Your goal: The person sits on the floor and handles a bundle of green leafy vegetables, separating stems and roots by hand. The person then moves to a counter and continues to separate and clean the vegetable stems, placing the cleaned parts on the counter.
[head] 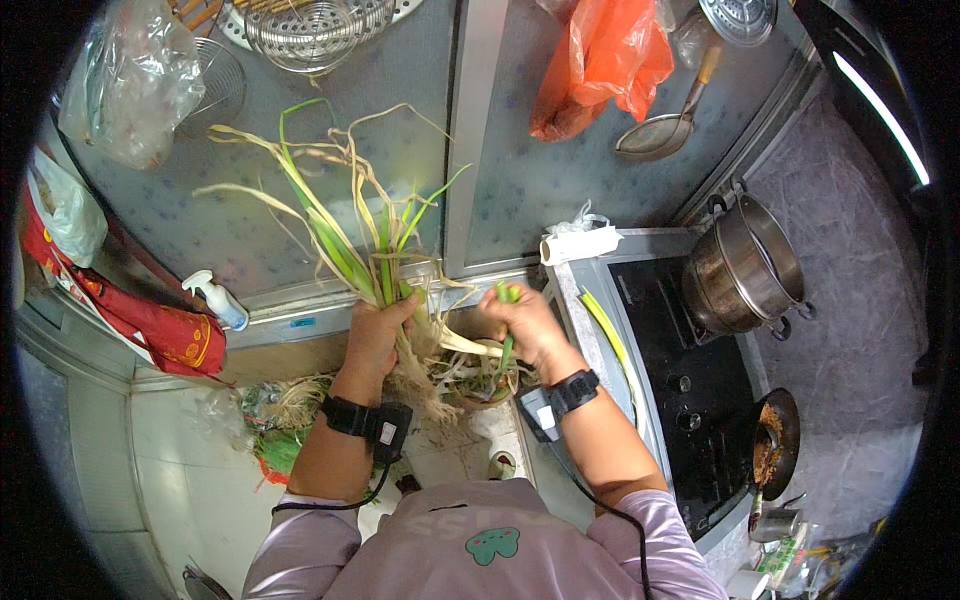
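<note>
My left hand (379, 334) grips a bunch of scallions (337, 247) near its base. Its green and withered yellow leaves fan out upward, and the shaggy roots (431, 394) hang below the fist. To the right, my right hand (529, 326) is closed around green leaf pieces (508, 292); an end pokes out above the fingers and another below. A pale scallion stalk (469, 343) stretches between the two hands; I cannot tell which hand, if either, holds it. Below lies a container (487, 401) of plant scraps, partly hidden by the hands and roots.
One long scallion (619, 345) lies on the counter edge beside the black gas stove (675, 420). A steel pot (742, 270) and a wok with food (776, 442) stand farther right. More vegetables (285, 435) rest on the floor at left. A spray bottle (216, 300) stands on the sill.
</note>
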A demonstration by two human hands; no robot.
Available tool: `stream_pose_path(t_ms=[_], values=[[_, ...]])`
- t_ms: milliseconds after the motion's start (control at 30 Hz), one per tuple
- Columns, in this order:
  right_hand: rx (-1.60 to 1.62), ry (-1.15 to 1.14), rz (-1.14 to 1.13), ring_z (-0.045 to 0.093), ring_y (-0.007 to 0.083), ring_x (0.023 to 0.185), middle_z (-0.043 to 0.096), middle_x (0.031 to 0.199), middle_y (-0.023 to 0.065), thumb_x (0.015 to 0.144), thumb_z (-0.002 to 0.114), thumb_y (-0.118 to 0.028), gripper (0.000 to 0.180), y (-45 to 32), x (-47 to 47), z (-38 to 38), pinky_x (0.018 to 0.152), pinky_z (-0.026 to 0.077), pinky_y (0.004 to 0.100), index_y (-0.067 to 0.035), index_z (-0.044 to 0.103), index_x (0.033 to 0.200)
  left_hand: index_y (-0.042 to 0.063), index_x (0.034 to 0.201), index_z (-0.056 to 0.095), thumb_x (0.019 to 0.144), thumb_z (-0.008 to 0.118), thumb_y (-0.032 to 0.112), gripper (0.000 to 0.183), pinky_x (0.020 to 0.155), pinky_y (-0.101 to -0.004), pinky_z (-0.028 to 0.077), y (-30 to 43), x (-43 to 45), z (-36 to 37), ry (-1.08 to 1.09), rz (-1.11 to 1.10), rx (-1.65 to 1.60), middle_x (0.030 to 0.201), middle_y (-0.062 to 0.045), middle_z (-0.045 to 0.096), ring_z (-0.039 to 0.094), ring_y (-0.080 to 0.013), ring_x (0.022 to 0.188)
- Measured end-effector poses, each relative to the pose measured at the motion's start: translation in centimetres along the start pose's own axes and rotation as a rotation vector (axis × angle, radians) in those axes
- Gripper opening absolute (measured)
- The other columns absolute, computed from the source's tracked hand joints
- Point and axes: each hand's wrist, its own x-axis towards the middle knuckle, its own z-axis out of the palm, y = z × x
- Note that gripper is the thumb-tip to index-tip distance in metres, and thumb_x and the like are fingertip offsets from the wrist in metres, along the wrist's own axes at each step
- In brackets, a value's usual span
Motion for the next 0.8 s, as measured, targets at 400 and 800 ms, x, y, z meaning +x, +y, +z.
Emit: stream_pose_path(t_ms=[400,800], values=[[-0.089,-0.304,0.008,0.043,0.0048,0.053,0.053,0.067,-0.0026,0.079,0.064,-0.008,0.019,0.3,-1.9,4.2,0.050,0.034,0.0184,-0.003,0.061,0.097,0.004,0.093,0.058,0.077,0.066,0.003,0.018,0.053,-0.0232,0.041,1.1,-1.5,0.6,-0.168,0.038,-0.011,0.079,-0.001,0.058,0.051,-0.0096,0.062],[-0.095,-0.319,-0.083,0.043,0.0049,0.053,0.051,0.069,-0.0027,0.087,0.057,-0.007,0.007,-0.4,-2.1,5.1,0.046,0.035,0.0196,-0.006,0.058,0.094,0.003,0.090,0.061,0.070,0.064,0.000,0.020,0.065,-0.0254,0.045,3.6,-2.3,0.3,-0.443,0.160,0.083,0.082,-0.005,0.063,0.056,-0.0135,0.070]])
